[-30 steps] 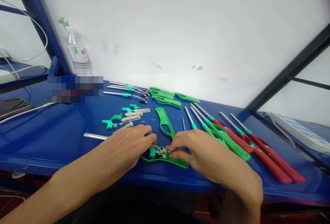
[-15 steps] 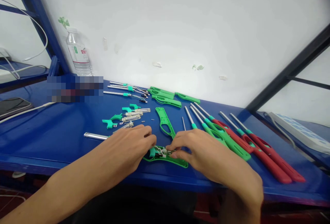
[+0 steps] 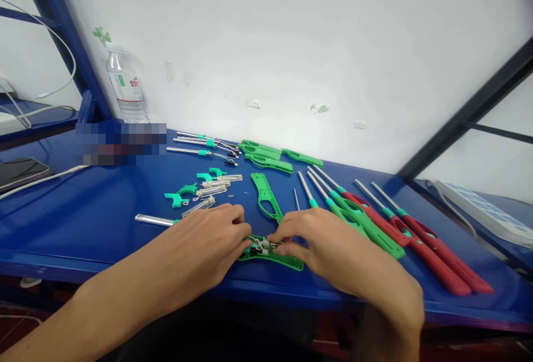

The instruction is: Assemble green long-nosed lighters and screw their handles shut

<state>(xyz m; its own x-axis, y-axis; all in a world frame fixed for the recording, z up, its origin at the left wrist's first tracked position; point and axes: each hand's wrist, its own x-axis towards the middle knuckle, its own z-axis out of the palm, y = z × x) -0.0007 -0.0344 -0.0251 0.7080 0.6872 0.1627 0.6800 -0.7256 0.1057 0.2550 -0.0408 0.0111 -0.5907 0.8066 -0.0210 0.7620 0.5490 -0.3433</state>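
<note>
Half-shell of hollow green plastic [image 3: 287, 262], open side up: lies on the blue table [image 3: 125, 184] beneath the fingertips of both hands. Contents: white wires [image 3: 256, 240] between the two sets of fingertips; transparent plastic cylinder [image 3: 266, 243] at the right fingertips; small teal plastic piece [image 3: 247, 251] at the left fingertips, mostly covered.

Second half-shell of green plastic with oval opening [image 3: 261, 187]: beyond the fingertips of both hands, inner face visible.

Clear plastic bottle with white cap and printed label [image 3: 125, 87]: well beyond the left fingers, to their left; fill level cannot be told.

Change from the earlier frames: left fingers slightly nearer the right ones, hiding more of the teal piece; right hand in the same place.

Left hand [image 3: 219, 234]: back upward, fingers bent; whether they pinch the teal piece cannot be told. Right hand [image 3: 318, 240]: back upward, thumb and forefinger closed about the cylinder's end.

Silver metal tube [image 3: 154, 220]: left of the left fingers.

Green and red long-nosed lighters [image 3: 441, 265]: right of the right fingers.
</note>
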